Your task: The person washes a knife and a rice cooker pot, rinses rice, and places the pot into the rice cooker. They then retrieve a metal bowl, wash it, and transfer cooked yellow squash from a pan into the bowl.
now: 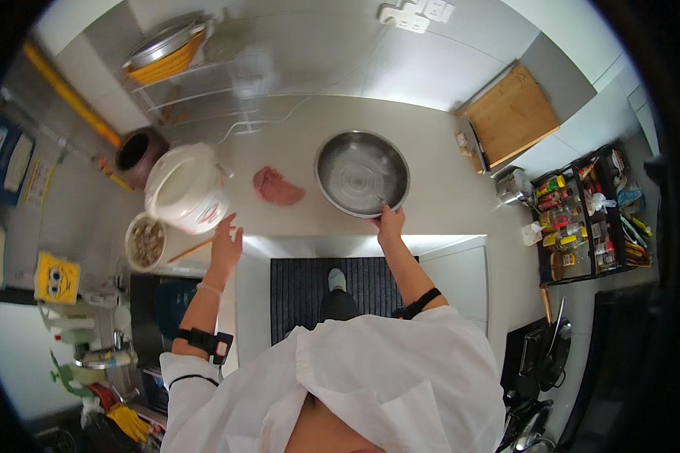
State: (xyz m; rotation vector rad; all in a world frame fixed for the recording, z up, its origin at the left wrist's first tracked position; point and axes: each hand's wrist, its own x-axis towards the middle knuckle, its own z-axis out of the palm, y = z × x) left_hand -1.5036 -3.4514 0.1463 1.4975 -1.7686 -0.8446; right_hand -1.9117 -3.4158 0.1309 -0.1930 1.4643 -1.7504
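Note:
My right hand (391, 225) grips the near rim of a wide stainless steel bowl (356, 161), thumb over the edge. The bowl sits on the countertop, with no food visible inside. My left hand (226, 246) is beside the lower right side of a white plastic bucket (186, 189), its fingers apart and nothing in them; whether a fingertip touches the bucket I cannot tell. Between bucket and bowl lies a pink piece (277, 186) that looks like raw meat. A thin wooden stick (190, 251) lies just left of my left hand.
Left of the bucket are a pale bowl (146, 240) of brownish pieces and a dark brown pot (139, 156). A wire rack (187, 102) stands at the back left. Wooden cutting boards (513, 116) lean at the right, near a black rack (581, 226) of bottles.

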